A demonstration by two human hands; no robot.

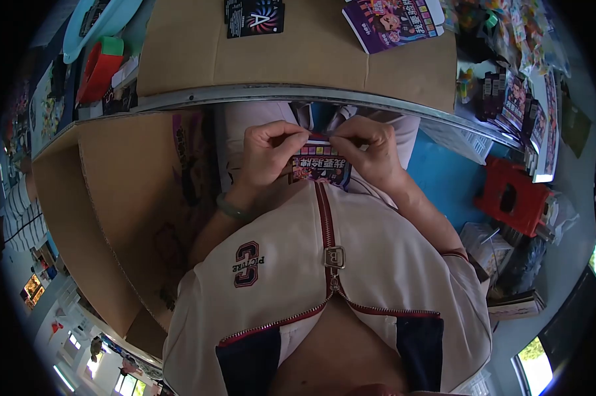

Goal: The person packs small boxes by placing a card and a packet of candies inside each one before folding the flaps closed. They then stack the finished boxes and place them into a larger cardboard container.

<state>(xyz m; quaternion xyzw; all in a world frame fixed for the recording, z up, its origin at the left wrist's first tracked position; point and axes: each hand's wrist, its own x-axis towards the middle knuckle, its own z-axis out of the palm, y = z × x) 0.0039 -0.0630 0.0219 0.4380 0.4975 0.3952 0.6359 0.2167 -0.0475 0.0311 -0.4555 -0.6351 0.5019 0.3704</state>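
Over my lap, a small purple printed card box (321, 167) with colourful squares and large white characters is held between both hands. My left hand (271, 153), with a green bangle on its wrist, pinches the left end of the box's top edge between thumb and finger. Opposite it, my right hand (369, 150) grips the right end of the same edge in a pinch. The fingertips cover the top corners. The jacket front hides the lower part of the box.
A cardboard sheet (298, 63) covers the table ahead, bearing black cards (255, 18) and a flattened purple box (393, 23). A large carton (133, 198) stands at my left. Small packets (509, 99) pile up on the right, above a red container (512, 196). A tape roll (100, 69) lies at far left.
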